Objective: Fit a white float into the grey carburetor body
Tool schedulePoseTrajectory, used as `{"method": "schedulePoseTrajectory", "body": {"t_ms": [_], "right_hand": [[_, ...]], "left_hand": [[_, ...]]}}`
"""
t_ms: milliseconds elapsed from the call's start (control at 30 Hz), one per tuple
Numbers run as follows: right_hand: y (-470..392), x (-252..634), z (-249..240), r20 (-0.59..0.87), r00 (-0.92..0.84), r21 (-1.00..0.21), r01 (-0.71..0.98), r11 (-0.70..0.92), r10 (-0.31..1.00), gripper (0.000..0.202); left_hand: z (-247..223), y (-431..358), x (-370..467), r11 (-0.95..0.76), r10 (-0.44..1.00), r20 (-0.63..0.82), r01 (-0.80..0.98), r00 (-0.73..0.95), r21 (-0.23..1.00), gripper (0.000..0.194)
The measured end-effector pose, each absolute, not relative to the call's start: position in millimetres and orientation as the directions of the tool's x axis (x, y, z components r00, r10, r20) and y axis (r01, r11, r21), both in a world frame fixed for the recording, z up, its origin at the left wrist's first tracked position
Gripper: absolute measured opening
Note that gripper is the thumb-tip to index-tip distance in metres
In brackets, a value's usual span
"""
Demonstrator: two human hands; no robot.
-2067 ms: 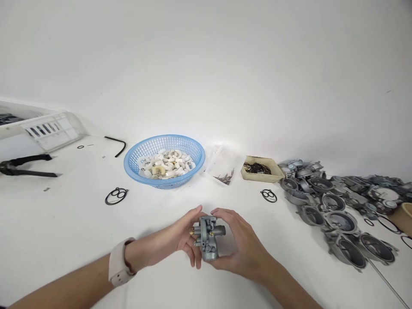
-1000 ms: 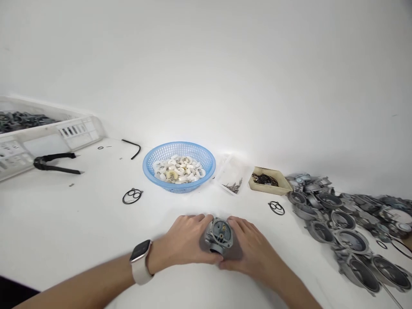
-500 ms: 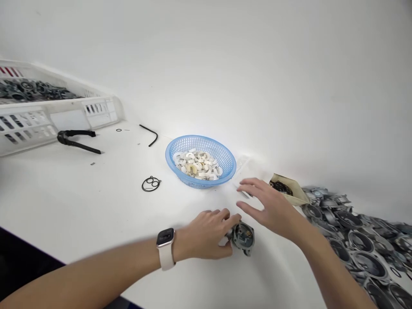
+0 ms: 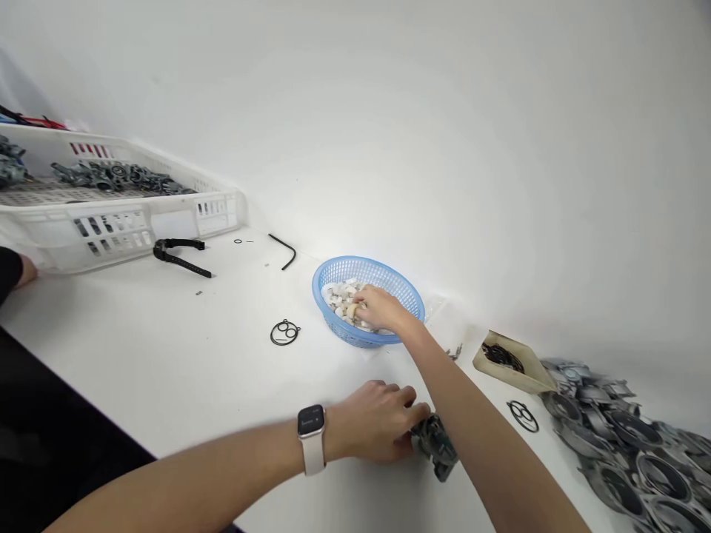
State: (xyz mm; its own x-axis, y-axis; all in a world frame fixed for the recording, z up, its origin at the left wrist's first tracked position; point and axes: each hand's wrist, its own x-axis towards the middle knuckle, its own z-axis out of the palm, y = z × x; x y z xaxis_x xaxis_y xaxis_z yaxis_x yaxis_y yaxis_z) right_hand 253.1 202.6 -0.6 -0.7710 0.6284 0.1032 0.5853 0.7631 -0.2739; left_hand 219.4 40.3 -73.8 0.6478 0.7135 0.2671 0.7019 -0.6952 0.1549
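My left hand (image 4: 383,422), with a watch (image 4: 311,429) on its wrist, grips a grey metal carburetor body (image 4: 433,444) low over the white table. My right forearm crosses in front and hides part of that body. Inside the blue plastic basket (image 4: 366,342), my right hand (image 4: 381,307) reaches down with bent fingers among small white plastic floats (image 4: 338,296). A yellowish float (image 4: 352,312) lies by its fingertips. The fingers look closed, but what they hold is not clear.
Black rubber gaskets lie left (image 4: 285,333) and right (image 4: 522,417). A cream tray (image 4: 522,377) stands before a heap of metal bowls (image 4: 627,444). Farther left are a black strap (image 4: 181,259), a bent black tube (image 4: 286,250), a white crate (image 4: 138,222) and another person's hand (image 4: 25,271).
My right hand has gone from above the table into the basket, fingers lowered among the floats. My left hand still holds the carburetor body. The view has shifted left.
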Motion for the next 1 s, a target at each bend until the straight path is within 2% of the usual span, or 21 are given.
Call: {"method": "schedulePoseTrajectory", "body": {"t_ms": [100,267,333,467,633,833,1000], "right_hand": [[194.6,280.1,6.7,0.162,-0.751,-0.346,0.564,0.75,0.64,0.01],[157.4,351.1,29.1,0.18,-0.712,-0.47,0.544,0.695,0.679,0.022],[139.8,379.2,37.1,0.15,-0.695,-0.508,0.557,0.658,0.704,0.022],[109.9,427.7,39.8,-0.008,-0.689,-0.584,0.592,0.556,0.725,0.019],[83.5,460.9,20.5,-0.037,-0.665,-0.617,0.602,0.506,0.746,0.025],[68.7,455.8,6.5,0.029,-0.729,-0.632,0.516,0.578,0.684,0.032],[57.1,449.9,0.2,0.08,-0.71,-0.642,0.5,0.581,0.7,0.032]], "left_hand": [[-75.3,39.1,219.1,-0.715,0.689,0.308,0.685,0.656,0.142,0.037],[-76.3,35.9,218.3,-0.718,0.683,0.341,0.679,0.646,0.154,0.033],[-76.1,35.6,218.4,-0.717,0.685,0.347,0.679,0.641,0.16,0.037],[-75.5,36.1,219.5,-0.713,0.69,0.351,0.676,0.633,0.185,0.04],[-77.7,36.5,222.0,-0.704,0.704,0.35,0.673,0.618,0.229,0.039],[-82.1,37.3,223.0,-0.69,0.72,0.352,0.672,0.599,0.267,0.041],[-81.3,36.5,222.4,-0.693,0.717,0.348,0.672,0.604,0.262,0.04]]}}
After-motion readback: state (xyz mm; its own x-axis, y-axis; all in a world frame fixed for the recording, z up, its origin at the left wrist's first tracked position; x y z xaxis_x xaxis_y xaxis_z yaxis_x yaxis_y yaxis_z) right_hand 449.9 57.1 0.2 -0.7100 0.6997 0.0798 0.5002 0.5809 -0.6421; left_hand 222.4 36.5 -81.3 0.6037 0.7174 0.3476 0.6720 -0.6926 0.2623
